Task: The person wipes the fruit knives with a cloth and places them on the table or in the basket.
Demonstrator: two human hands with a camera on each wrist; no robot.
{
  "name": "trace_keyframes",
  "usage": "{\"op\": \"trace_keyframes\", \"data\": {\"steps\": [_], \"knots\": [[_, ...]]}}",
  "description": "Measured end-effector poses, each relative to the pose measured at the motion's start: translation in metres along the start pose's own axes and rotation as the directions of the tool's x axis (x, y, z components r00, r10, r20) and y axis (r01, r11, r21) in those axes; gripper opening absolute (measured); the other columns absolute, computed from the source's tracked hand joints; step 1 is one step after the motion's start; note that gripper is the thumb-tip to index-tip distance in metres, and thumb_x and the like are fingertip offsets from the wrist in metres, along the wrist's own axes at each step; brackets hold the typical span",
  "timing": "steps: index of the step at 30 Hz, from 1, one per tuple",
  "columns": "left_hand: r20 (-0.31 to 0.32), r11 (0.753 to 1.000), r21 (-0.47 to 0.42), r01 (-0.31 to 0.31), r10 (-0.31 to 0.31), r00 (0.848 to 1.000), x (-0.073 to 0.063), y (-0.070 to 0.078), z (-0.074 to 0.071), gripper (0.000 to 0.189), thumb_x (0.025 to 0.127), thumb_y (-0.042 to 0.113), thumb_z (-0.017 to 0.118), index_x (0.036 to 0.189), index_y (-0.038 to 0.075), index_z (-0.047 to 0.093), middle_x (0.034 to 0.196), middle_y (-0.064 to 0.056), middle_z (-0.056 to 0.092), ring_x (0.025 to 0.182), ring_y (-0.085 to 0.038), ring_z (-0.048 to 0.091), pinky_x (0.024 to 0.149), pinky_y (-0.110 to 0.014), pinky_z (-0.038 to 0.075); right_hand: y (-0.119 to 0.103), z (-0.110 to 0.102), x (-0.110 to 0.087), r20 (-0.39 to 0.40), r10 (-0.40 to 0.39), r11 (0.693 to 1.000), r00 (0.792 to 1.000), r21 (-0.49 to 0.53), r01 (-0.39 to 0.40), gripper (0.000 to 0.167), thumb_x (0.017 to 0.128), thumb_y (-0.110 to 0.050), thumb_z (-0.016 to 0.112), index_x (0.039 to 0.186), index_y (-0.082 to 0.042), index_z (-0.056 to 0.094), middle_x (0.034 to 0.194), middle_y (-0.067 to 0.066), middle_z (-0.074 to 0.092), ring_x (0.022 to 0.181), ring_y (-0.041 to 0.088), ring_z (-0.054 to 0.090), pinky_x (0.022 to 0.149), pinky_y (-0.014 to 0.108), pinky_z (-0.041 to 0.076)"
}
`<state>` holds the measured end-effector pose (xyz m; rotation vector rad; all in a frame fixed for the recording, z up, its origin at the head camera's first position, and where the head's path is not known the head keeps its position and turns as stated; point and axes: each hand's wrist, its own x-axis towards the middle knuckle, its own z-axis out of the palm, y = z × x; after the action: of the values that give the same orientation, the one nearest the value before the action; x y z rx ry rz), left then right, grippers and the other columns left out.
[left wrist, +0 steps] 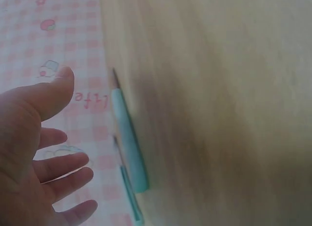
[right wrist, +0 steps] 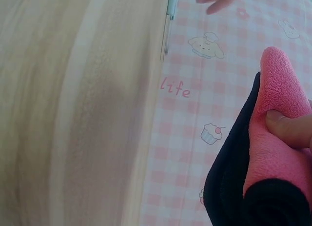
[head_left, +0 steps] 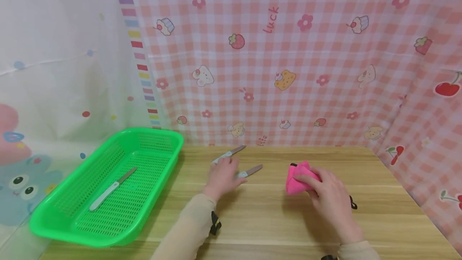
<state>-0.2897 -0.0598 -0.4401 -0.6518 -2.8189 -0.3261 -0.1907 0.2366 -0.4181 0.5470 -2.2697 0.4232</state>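
Observation:
My left hand (head_left: 224,177) hovers above the table beside two small knives, its fingers spread and holding nothing. The farther knife (head_left: 236,150) lies near the back edge, and the nearer knife (head_left: 252,171) has its handle partly hidden by the hand. Their pale blue-green handles (left wrist: 130,143) show in the left wrist view, apart from the fingers. On the right, my right hand (head_left: 332,196) pinches a folded pink cloth (head_left: 299,177) above the table, the thumb pressed on its pink face. A black side of that cloth (right wrist: 234,157) shows in the right wrist view.
A green plastic basket (head_left: 169,163) stands at the left of the wooden table (head_left: 263,228). Inside it lies another knife (head_left: 108,193) with a pale handle. A pink checked curtain (head_left: 267,51) hangs behind the table's back edge and along the right side.

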Motion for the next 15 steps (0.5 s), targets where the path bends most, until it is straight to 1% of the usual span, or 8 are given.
{"op": "trace_keyframes", "data": {"steps": [4,7,10,15], "knots": [[0.018,1.000,-0.004,0.018,-0.018,1.000,0.003,0.003,0.008,0.049,0.084,0.047,0.077,0.111,0.009,0.063,0.106,-0.008,0.063,0.100,-0.026,0.059,0.085,-0.044,0.051,0.001,0.000,0.000,-0.003,0.001,1.000,1.000,-0.002,-0.001,0.047,0.065,0.006,0.086,0.101,-0.022,0.075,0.108,0.016,0.065,0.094,0.039,0.062,0.074,0.056,0.050],[0.031,0.999,-0.003,0.034,-0.033,0.999,0.007,0.005,0.013,0.041,0.083,0.045,0.078,0.102,0.012,0.063,0.101,-0.007,0.063,0.097,-0.024,0.059,0.086,-0.040,0.051,0.001,0.001,-0.001,-0.008,-0.004,1.000,1.000,-0.001,0.004,0.046,0.065,0.005,0.086,0.101,-0.022,0.075,0.107,0.016,0.065,0.093,0.039,0.062,0.073,0.056,0.050],[0.049,0.999,0.000,0.046,-0.046,0.998,0.009,0.007,0.016,0.039,0.083,0.044,0.078,0.099,0.012,0.063,0.098,-0.005,0.063,0.095,-0.023,0.059,0.086,-0.039,0.051,0.002,0.001,-0.001,-0.012,-0.010,1.000,1.000,0.000,0.010,0.045,0.065,0.005,0.086,0.101,-0.022,0.075,0.107,0.016,0.065,0.093,0.039,0.062,0.073,0.056,0.050],[0.072,0.997,0.005,0.075,-0.076,0.995,0.011,0.009,0.017,0.039,0.083,0.043,0.079,0.100,0.012,0.065,0.100,-0.006,0.063,0.097,-0.023,0.058,0.087,-0.040,0.050,0.002,0.001,-0.001,-0.014,-0.015,1.000,1.000,-0.007,0.015,0.047,0.064,0.005,0.086,0.101,-0.022,0.075,0.106,0.016,0.065,0.091,0.039,0.062,0.069,0.056,0.050]]}}
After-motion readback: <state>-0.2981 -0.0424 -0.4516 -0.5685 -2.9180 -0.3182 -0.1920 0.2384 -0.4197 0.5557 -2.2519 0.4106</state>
